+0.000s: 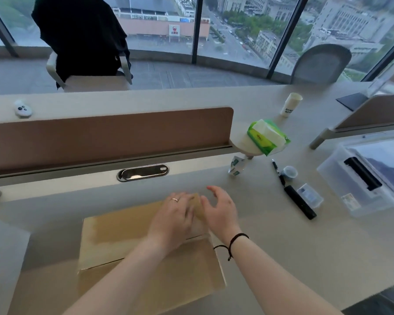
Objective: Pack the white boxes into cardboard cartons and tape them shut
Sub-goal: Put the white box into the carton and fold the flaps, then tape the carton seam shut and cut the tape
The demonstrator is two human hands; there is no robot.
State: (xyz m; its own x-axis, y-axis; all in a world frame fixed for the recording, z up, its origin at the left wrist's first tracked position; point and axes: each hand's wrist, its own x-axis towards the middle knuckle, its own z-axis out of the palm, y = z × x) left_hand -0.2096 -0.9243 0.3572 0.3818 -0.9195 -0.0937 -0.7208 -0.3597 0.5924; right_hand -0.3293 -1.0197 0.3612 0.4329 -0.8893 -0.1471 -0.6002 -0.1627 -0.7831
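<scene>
One cardboard carton [146,251] is pressed flat by the left hand [173,220]; the right hand [221,212] is held open beside it. Two hands are seen.

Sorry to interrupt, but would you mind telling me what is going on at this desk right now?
A person is working on a cardboard carton lying on the desk. The left hand rests on its top near the far right corner, and the right hand hovers beside it, fingers relaxed. No white boxes or tape are in view. A black pen and a green tissue pack sit off to the right.
</scene>
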